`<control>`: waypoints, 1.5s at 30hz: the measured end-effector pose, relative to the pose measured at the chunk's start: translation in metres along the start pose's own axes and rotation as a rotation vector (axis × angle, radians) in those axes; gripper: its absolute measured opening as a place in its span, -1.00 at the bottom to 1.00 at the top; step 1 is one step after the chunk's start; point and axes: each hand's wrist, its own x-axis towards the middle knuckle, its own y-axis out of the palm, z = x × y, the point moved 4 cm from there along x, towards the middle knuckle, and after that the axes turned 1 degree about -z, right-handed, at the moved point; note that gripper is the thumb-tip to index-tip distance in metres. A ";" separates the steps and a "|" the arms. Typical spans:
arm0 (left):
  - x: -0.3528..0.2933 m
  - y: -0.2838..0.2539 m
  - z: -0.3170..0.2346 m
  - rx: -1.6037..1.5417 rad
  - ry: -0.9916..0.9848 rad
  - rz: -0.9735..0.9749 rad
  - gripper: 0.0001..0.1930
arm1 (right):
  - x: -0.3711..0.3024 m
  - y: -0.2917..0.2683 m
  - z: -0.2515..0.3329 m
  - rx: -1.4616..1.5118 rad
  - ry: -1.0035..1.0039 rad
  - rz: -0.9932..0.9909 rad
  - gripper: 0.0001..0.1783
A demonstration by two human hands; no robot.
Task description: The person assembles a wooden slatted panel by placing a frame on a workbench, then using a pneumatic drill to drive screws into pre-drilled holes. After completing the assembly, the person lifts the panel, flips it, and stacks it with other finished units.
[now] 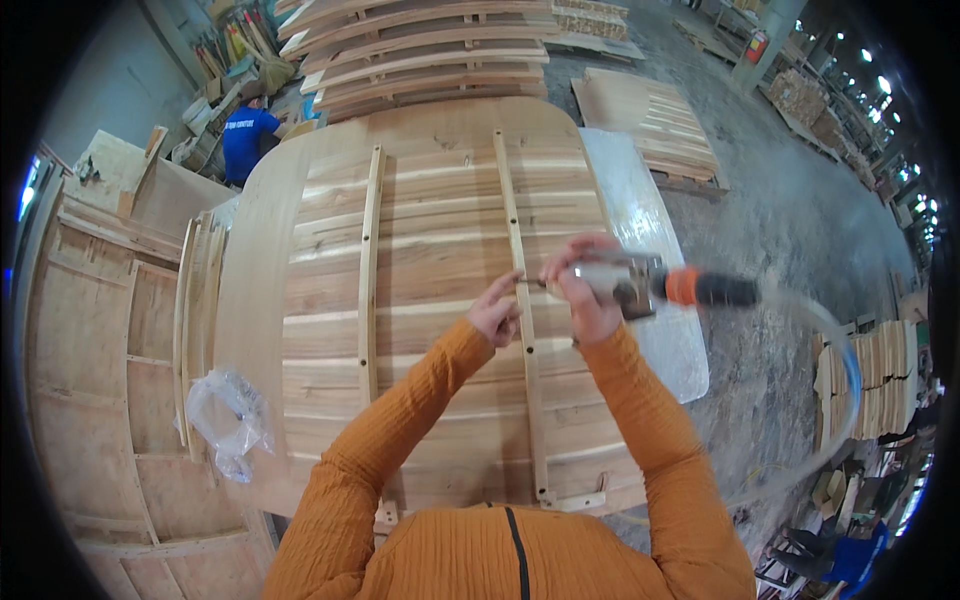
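My right hand [590, 300] wraps round a silver air screwdriver [632, 284], blurred by motion, with an orange and black rear end. Its thin bit [533, 282] points left, at the right-hand wooden batten [515, 235]. My left hand [494, 314] is beside that batten, its index finger stretched toward the bit's tip and the other fingers curled in; what they hold, if anything, is hidden. The batten lies along a large wooden panel [440, 250] with rounded corners, and dark holes dot its length. A second batten [368, 290] runs parallel on the left.
A clear hose [835, 335] curves from the tool to the right. Crumpled clear plastic [228, 420] lies at the panel's left edge. Plastic-wrapped board [650, 240] sits under its right side. Stacked slatted panels [420, 50] stand beyond. A person in blue [245, 140] is at the far left.
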 end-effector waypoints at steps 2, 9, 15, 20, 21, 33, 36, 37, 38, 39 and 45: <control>0.036 0.005 -0.039 -0.156 -0.128 0.071 -0.35 | 0.048 -0.006 -0.013 -0.030 -0.019 0.004 -0.62; 0.164 -0.028 -0.131 -0.053 -0.022 0.043 -0.34 | 0.207 0.001 -0.068 -0.311 -0.433 0.051 -0.77; 0.269 -0.087 -0.151 0.097 -0.057 -0.061 -0.25 | 0.293 0.011 -0.146 0.016 -0.121 -0.076 -0.73; 0.328 -0.120 -0.140 0.165 0.006 -0.024 -0.26 | 0.337 0.015 -0.188 -0.107 -0.149 0.009 -0.78; 0.334 -0.121 -0.138 0.154 0.000 -0.013 -0.26 | 0.342 0.014 -0.194 -0.127 -0.148 0.002 -0.78; 0.349 -0.131 -0.126 0.108 0.023 -0.047 -0.28 | 0.354 -0.002 -0.252 -0.159 -0.019 -0.073 -0.81; 0.342 -0.141 -0.115 0.148 0.114 -0.196 -0.28 | 0.355 -0.003 -0.264 -0.178 0.009 -0.072 -0.81; 0.339 -0.146 -0.109 0.162 0.145 -0.246 -0.28 | 0.357 -0.003 -0.266 -0.186 0.038 -0.068 -0.81; 0.335 -0.150 -0.104 0.129 0.172 -0.268 -0.29 | 0.357 -0.002 -0.268 -0.193 0.066 -0.063 -0.81; 0.331 -0.154 -0.100 0.094 0.209 -0.288 -0.30 | 0.357 -0.001 -0.271 -0.189 0.045 -0.062 -0.80; 0.315 -0.144 -0.091 0.228 0.518 -0.298 -0.43 | 0.352 0.001 -0.276 -0.188 -0.042 -0.073 -0.77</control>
